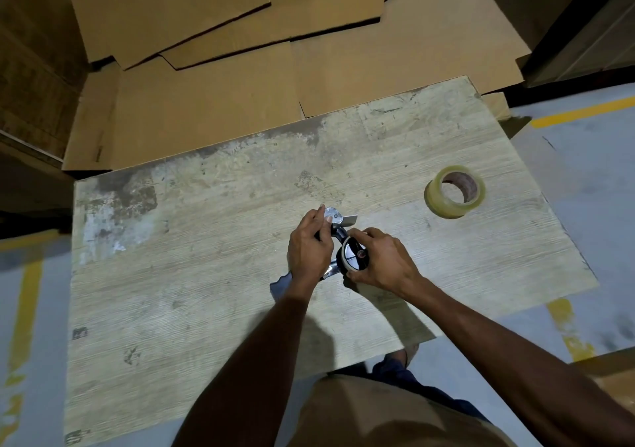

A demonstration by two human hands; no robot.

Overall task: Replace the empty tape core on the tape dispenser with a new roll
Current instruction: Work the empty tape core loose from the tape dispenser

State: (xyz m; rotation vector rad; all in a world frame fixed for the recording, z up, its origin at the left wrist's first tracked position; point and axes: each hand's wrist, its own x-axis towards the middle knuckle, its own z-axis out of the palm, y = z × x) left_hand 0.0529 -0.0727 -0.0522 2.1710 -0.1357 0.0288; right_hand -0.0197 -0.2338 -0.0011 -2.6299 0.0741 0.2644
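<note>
Dispenser (338,237) near the middle of the tabletop (206,275), a little toward the right edge, hub side turned up. Metal blade end pointing at the far edge, dark handle (280,283) toward the near edge. Resting on the wood or lifted just off it: cannot tell.

Left hand (309,247) curled round the frame, thumb up by the metal plate at the front. Right hand (381,261) pinching the rim of the empty core (344,260), fingers on the far side and thumb on the near side. Pale ring of the core seated on the black spoked hub (355,257).

New roll (455,192) of clear tape lying flat close to the right edge, well apart from both hands, brownish inner ring visible in its hole.

Worn, scuffed grain across the tabletop, darker stains by the far left corner. Flattened cardboard sheets (206,34) stacked beyond the far edge. Grey floor (584,158) with yellow lines on either side.
</note>
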